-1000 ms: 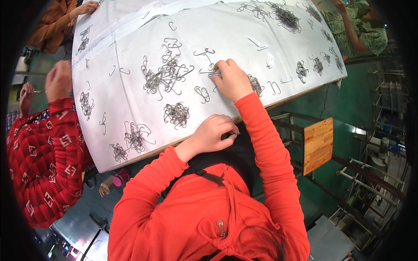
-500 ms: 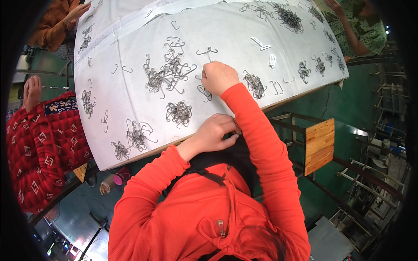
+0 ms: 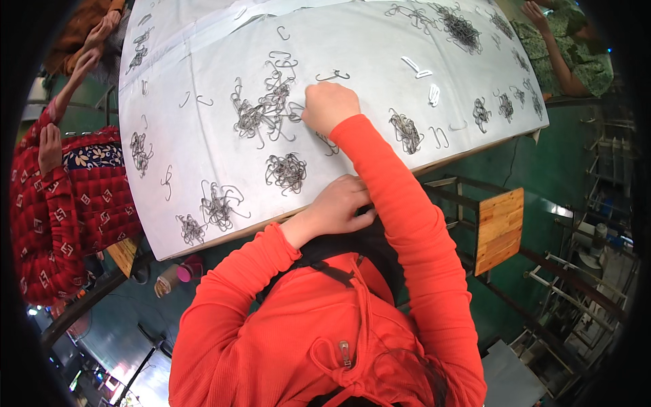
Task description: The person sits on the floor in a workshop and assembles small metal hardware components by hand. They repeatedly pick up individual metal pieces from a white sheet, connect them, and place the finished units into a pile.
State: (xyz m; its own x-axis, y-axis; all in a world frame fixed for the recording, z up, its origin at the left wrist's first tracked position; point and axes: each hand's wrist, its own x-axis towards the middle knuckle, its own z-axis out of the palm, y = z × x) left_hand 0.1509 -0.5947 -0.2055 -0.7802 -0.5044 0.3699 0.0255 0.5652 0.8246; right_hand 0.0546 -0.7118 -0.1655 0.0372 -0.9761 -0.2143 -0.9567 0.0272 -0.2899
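Over the white-covered table, my right hand [image 3: 330, 106] is closed, its fingertips at the right edge of a large loose pile of bent metal wire hooks [image 3: 252, 117]. Whatever those fingers grip is hidden. A few hooks [image 3: 332, 75] lie just beyond the knuckles, and a small cluster [image 3: 327, 143] is partly covered below the wrist. My left hand [image 3: 337, 207] is curled in front of my body at the table's near edge, beside my right forearm. Its fingers are bent together and what they hold cannot be made out. A rounder hook pile [image 3: 285, 173] sits ahead of it.
More hook piles lie at near left [image 3: 218, 205], to the right [image 3: 405, 131] and far right [image 3: 458, 28]. White clip-like pieces [image 3: 433, 95] rest right of centre. People sit at the left and far right. A wooden stool [image 3: 500, 230] stands beyond the table's right near edge.
My right hand has moved left and slightly away from me, toward the large hook pile. My left hand stays near the edge. At the left, another person's arm has come up.
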